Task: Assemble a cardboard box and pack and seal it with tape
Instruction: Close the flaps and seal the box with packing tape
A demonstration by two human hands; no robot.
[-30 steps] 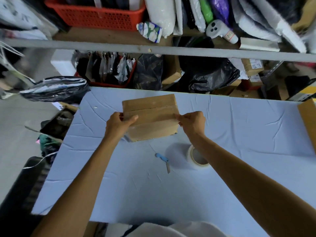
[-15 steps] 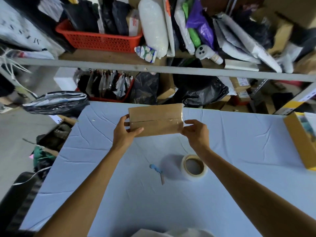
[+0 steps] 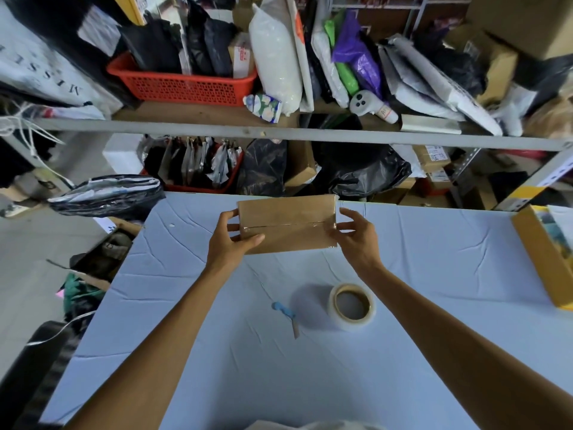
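One head-worn camera (wide-angle, the only view) looks forward and down from close above the counter (image 3: 434, 352), facing cluttered shelves (image 3: 279, 136) behind it.

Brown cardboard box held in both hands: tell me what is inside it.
Nothing inside shows. The brown cardboard box is closed, its flaps met along a seam covered by glossy clear tape. The left hand and right hand hold its ends. Contents are hidden.
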